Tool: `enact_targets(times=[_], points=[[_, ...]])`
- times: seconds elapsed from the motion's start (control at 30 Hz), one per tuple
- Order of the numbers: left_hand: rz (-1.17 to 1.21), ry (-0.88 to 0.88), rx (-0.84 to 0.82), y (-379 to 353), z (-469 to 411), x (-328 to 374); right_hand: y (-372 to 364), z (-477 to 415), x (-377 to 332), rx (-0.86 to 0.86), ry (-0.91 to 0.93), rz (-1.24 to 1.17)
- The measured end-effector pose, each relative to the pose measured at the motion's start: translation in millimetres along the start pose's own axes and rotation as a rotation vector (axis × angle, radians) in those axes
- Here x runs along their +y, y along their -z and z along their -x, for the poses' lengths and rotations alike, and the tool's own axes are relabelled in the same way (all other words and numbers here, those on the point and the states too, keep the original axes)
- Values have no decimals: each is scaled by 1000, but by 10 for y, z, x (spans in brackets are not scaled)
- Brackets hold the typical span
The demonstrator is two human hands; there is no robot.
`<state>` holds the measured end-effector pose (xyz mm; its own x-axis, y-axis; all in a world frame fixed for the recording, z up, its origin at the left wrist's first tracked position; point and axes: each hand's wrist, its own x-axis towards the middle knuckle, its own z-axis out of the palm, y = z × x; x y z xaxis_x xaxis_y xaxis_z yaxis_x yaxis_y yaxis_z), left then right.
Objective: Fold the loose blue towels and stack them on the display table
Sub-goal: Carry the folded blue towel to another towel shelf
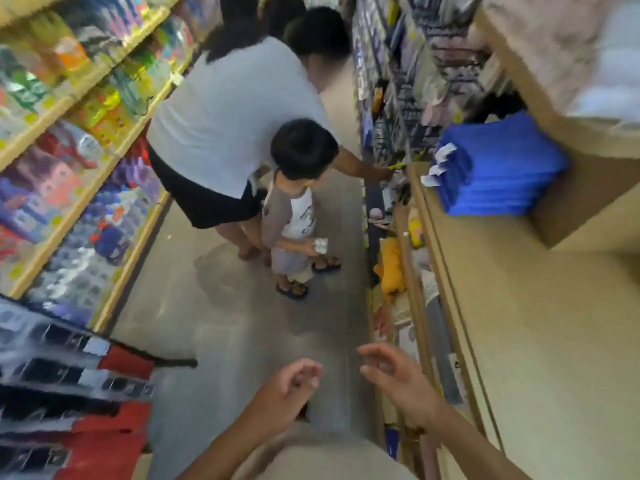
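Observation:
A stack of folded blue towels (498, 168) with white tags lies at the far end of the beige display table (526, 323), against a raised box on the right. My left hand (291, 386) hovers over the aisle floor, fingers loosely curled, holding nothing. My right hand (394, 375) is beside it near the table's front edge, fingers spread and relaxed, also holding nothing. Both hands are well short of the towel stack. The frame is blurred by motion.
An adult in a white shirt (235, 116) and a child (298, 209) stand in the aisle ahead, close to the table's far corner. Product shelves (69, 150) line the left. Yellow and grey goods (391, 268) fill shelves under the table edge.

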<state>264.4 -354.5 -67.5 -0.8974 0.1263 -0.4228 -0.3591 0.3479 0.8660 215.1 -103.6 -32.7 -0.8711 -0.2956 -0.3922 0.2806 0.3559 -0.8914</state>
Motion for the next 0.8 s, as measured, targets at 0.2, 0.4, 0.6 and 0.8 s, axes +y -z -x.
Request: enact_targets(times=[0.2,0.4,0.6,0.8], points=[[-283,-463,-299,40,-1531,1665,859,-283,-611,381,105,-177],[-440,-974,-230,-150,-2889,3135,1690,-850,-890,782,-22,-343],[-894,-977,-196,-459,-3974,4014,2140,-1566,-973,823,-301,-591],[-1084,-911,-315,-627,-4268,3971,2237,-2135,-1043,986,-375,-699]])
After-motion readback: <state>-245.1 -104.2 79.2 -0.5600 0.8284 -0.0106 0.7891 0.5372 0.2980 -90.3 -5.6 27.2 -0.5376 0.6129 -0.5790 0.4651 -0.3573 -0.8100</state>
